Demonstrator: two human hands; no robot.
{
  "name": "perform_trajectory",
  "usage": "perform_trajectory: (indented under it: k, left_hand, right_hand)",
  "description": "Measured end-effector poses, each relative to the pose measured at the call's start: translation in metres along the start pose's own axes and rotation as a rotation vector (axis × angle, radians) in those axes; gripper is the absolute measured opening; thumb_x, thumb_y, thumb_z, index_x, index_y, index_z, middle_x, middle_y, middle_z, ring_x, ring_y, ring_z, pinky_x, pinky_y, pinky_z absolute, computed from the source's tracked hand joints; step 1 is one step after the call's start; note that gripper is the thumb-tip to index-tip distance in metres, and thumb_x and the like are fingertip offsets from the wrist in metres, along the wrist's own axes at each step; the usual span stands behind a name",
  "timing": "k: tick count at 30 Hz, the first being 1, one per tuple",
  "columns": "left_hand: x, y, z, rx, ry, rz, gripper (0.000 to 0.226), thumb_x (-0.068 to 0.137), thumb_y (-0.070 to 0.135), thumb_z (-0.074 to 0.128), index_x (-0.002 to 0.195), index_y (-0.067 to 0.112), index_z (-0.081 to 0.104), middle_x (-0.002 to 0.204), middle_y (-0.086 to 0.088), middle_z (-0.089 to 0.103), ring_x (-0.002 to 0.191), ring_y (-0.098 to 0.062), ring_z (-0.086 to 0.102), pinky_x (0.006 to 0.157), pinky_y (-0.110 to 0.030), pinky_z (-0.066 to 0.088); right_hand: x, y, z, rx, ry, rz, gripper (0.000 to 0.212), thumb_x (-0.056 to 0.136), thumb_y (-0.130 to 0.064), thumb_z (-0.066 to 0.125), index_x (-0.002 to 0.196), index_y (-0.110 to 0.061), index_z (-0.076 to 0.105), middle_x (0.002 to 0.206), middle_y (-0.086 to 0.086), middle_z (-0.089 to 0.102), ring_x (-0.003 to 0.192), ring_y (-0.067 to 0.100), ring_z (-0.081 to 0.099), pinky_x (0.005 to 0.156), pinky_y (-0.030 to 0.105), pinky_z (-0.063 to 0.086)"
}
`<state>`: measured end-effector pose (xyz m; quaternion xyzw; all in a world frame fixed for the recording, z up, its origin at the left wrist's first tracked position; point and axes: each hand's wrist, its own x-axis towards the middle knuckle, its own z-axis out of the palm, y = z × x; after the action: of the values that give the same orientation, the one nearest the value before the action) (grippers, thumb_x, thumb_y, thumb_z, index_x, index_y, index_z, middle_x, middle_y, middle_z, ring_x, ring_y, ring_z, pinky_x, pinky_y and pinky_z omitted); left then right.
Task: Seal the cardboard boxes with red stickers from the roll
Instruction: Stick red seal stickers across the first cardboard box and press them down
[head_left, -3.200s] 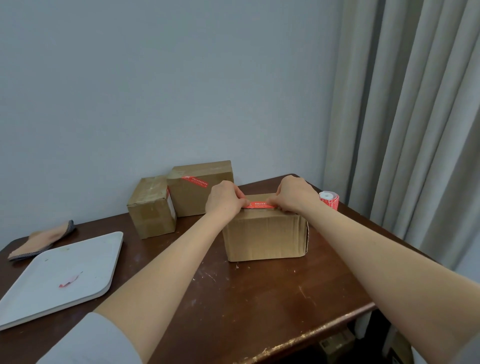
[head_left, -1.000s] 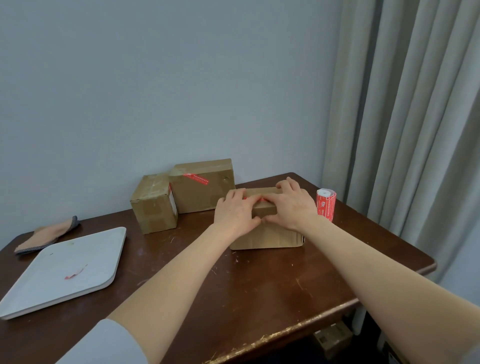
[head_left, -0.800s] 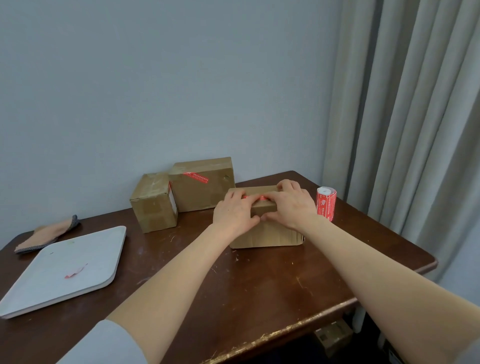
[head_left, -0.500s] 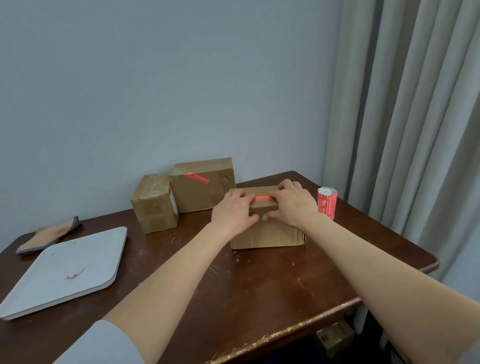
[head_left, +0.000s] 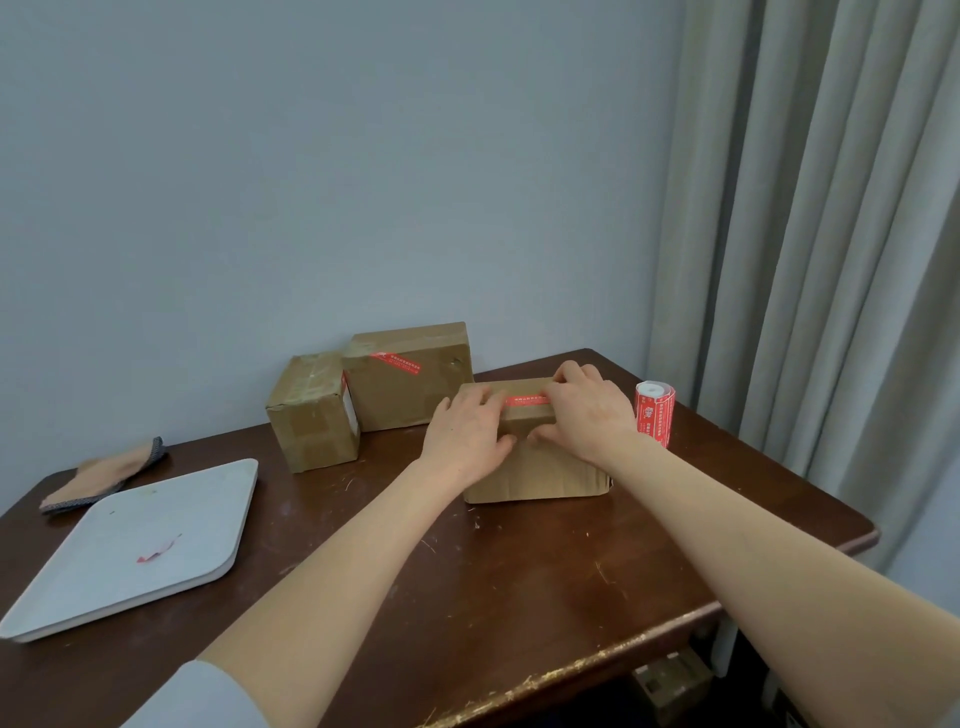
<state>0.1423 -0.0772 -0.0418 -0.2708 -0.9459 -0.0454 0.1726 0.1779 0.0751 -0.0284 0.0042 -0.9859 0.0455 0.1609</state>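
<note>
With left hand (head_left: 467, 436) and right hand (head_left: 589, 415) flat-fingered, we press the limp red sticker (head_left: 527, 400) onto the near box (head_left: 535, 475): stiff, likely light, best steadied at its top edge.

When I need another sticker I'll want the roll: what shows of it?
The roll is a small cylinder of red stickers with white print, wound on a white core. It stands upright on the wooden table, near its far right edge, close beside the right hand; contact cannot be told. A loose end seems to hang down its side.
</note>
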Motion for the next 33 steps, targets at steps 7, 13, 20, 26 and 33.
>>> perform_trajectory:
  k: [7, 13, 20, 26, 33]
  left_hand:
    - [0.0, 0.005, 0.004, -0.01, 0.028, 0.006, 0.047, 0.094, 0.032, 0.048, 0.14, 0.032, 0.041, 0.139, 0.0, 0.046, 0.127, -0.021, 0.041, 0.101, -0.034, 0.034]
    - [-0.001, 0.001, -0.001, -0.008, 0.009, -0.035, 0.046, 0.093, 0.038, 0.051, 0.138, 0.027, 0.046, 0.134, 0.0, 0.046, 0.123, -0.019, 0.042, 0.087, -0.031, 0.044]
    - [-0.001, -0.003, -0.005, -0.021, -0.021, -0.039, 0.045, 0.092, 0.039, 0.054, 0.134, 0.023, 0.051, 0.133, -0.001, 0.046, 0.121, -0.019, 0.044, 0.088, -0.033, 0.045]
    - [0.005, -0.004, -0.011, -0.007, -0.05, -0.066, 0.04, 0.089, 0.04, 0.059, 0.12, 0.014, 0.06, 0.111, -0.002, 0.054, 0.099, -0.019, 0.054, 0.077, -0.031, 0.047]
    - [0.008, 0.005, -0.011, 0.033, -0.043, 0.0, 0.045, 0.092, 0.046, 0.05, 0.135, 0.036, 0.045, 0.133, 0.0, 0.047, 0.121, -0.023, 0.044, 0.084, -0.034, 0.046]
  right_hand:
    - [-0.007, -0.005, 0.01, -0.011, 0.017, -0.02, 0.046, 0.089, -0.048, 0.056, 0.133, -0.034, 0.053, 0.124, 0.006, 0.044, 0.119, 0.026, 0.04, 0.096, 0.035, 0.036]
    - [-0.002, -0.003, 0.006, 0.028, -0.01, 0.014, 0.046, 0.084, -0.048, 0.064, 0.123, -0.023, 0.064, 0.12, 0.005, 0.043, 0.115, 0.025, 0.04, 0.09, 0.034, 0.04]
    - [0.004, -0.001, -0.003, 0.026, -0.037, 0.046, 0.051, 0.079, -0.047, 0.07, 0.115, -0.012, 0.064, 0.116, 0.005, 0.049, 0.111, 0.023, 0.044, 0.082, 0.033, 0.041]
    - [0.005, 0.004, -0.006, 0.01, -0.064, 0.079, 0.05, 0.079, -0.045, 0.072, 0.116, -0.012, 0.062, 0.113, 0.005, 0.049, 0.107, 0.022, 0.048, 0.078, 0.033, 0.042]
    - [0.004, 0.001, -0.004, -0.092, -0.069, -0.004, 0.05, 0.086, -0.052, 0.059, 0.133, -0.037, 0.052, 0.125, 0.004, 0.046, 0.117, 0.025, 0.043, 0.089, 0.034, 0.039]
